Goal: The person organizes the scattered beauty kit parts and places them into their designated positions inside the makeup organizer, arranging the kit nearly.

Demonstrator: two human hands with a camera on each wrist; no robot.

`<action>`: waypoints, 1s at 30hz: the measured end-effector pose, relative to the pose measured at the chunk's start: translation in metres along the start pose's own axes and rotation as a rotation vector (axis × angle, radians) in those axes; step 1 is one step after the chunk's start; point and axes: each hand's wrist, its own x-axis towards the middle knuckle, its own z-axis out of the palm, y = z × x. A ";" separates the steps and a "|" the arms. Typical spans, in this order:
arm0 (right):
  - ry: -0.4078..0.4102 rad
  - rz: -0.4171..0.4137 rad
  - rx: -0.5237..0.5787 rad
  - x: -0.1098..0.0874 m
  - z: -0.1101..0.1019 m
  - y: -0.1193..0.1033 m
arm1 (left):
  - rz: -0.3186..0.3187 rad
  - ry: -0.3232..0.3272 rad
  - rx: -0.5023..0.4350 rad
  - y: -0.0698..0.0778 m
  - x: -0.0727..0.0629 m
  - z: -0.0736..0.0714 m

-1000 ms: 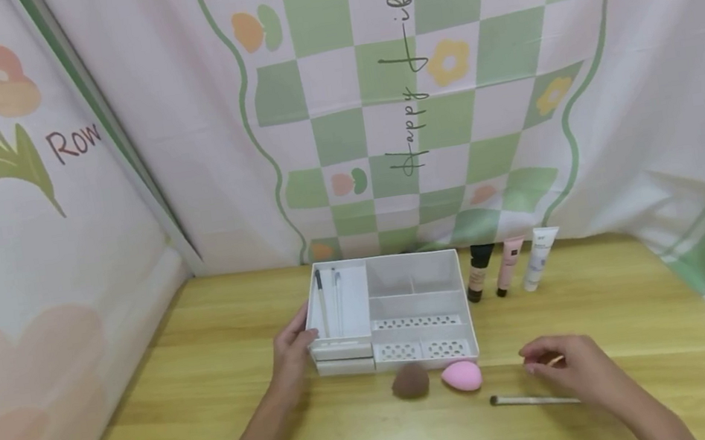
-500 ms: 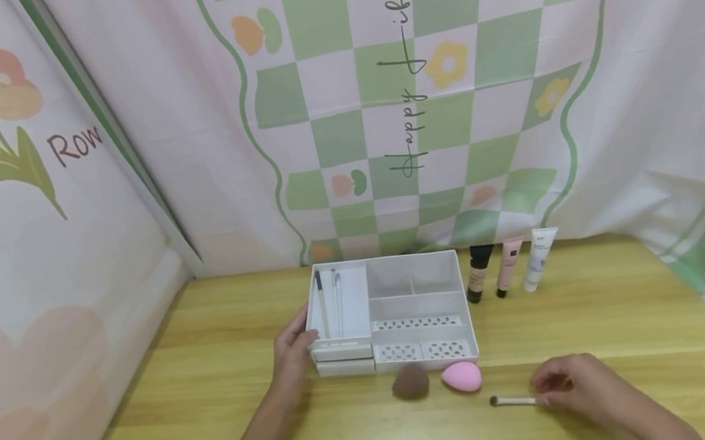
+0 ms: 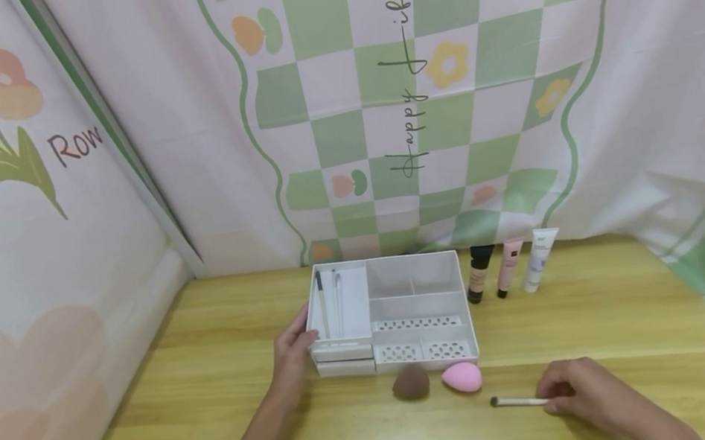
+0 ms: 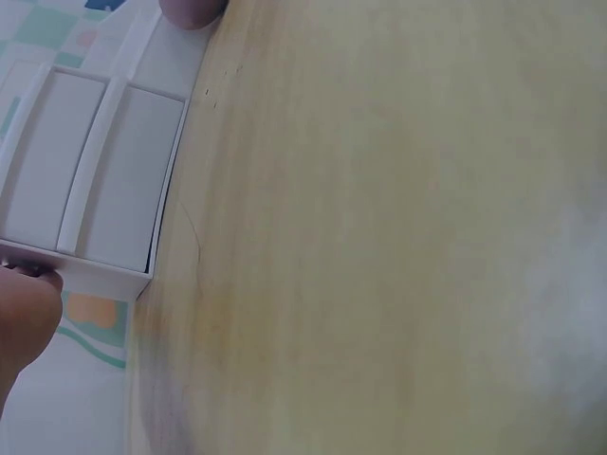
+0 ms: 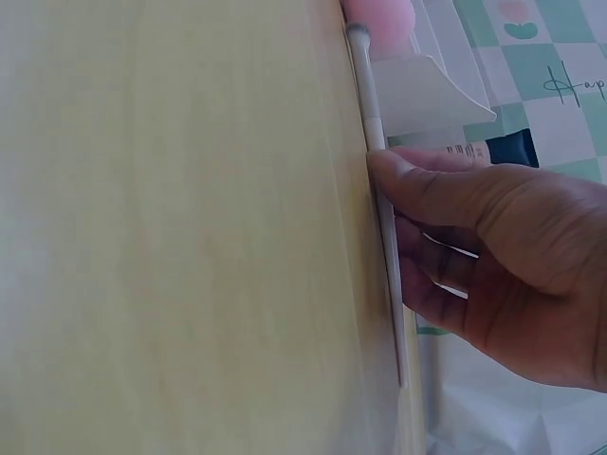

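Note:
A white makeup organizer (image 3: 415, 282) with several compartments and two small drawers (image 3: 344, 360) stands on the table. My left hand (image 3: 292, 349) holds its left side, thumb near the front corner; the other fingers are partly hidden. Two thin brushes (image 3: 323, 307) lie in its left tray. At the right, my right hand (image 3: 583, 394) pinches a pale-handled makeup brush (image 5: 390, 275) between thumb and fingers; its dark bristle end points left, close to the table. A brown makeup sponge (image 3: 411, 382) and a pink makeup sponge (image 3: 463, 377) sit before the organizer.
Right of the organizer stand three tubes: a black-topped one (image 3: 479, 273), a pink one (image 3: 510, 269) and a white one (image 3: 539, 260). Patterned curtains (image 3: 341, 139) hang behind and beside the wooden table (image 3: 214, 390).
My right hand has come down onto the makeup brush and now pinches its handle. My left hand and the organizer have stayed in place.

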 end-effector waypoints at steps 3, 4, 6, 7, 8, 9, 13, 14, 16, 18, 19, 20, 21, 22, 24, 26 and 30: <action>0.000 -0.007 0.003 0.000 0.001 0.000 | 0.002 0.002 0.007 0.000 0.000 0.000; -0.001 -0.008 0.002 0.000 0.001 0.000 | 0.008 -0.001 0.011 0.000 -0.001 0.000; -0.003 -0.002 -0.001 0.000 0.001 0.000 | 0.008 -0.003 0.010 0.000 -0.001 0.000; -0.006 0.001 -0.001 0.000 0.001 0.000 | 0.005 -0.002 0.003 0.000 -0.001 0.000; -0.009 -0.002 -0.001 0.000 0.001 0.000 | 0.007 -0.004 -0.001 0.000 -0.001 0.000; -0.010 0.000 -0.001 0.001 0.001 0.000 | 0.007 -0.006 -0.006 0.000 -0.001 0.000; -0.008 -0.007 0.004 0.001 0.002 0.000 | 0.003 -0.003 -0.016 0.000 -0.001 0.000; -0.006 -0.011 0.004 0.001 0.002 -0.001 | 0.001 -0.001 -0.014 0.000 -0.001 0.000; -0.002 -0.015 0.003 0.002 0.003 -0.001 | 0.000 0.001 -0.003 0.000 -0.001 0.000; 0.004 -0.024 -0.005 0.002 0.003 -0.002 | -0.003 0.002 0.002 0.001 -0.002 0.000; 0.006 -0.026 -0.005 0.002 0.003 -0.003 | -0.007 0.002 0.000 0.001 -0.002 0.000; 0.006 -0.028 -0.005 0.002 0.003 -0.003 | -0.007 0.001 -0.002 0.001 -0.002 0.000; 0.008 -0.033 -0.007 0.003 0.003 -0.003 | -0.007 0.000 -0.006 0.001 -0.002 0.000; 0.009 -0.037 -0.008 0.002 0.003 -0.004 | -0.006 -0.003 -0.013 0.001 -0.001 0.000; 0.013 -0.046 -0.009 0.002 0.004 -0.004 | -0.005 -0.005 -0.019 0.001 -0.001 -0.001; 0.022 -0.056 -0.013 0.002 0.004 -0.004 | -0.006 -0.003 -0.021 0.001 -0.001 -0.001; 0.032 -0.072 -0.026 0.003 0.005 -0.003 | -0.007 0.001 -0.009 0.000 0.000 -0.001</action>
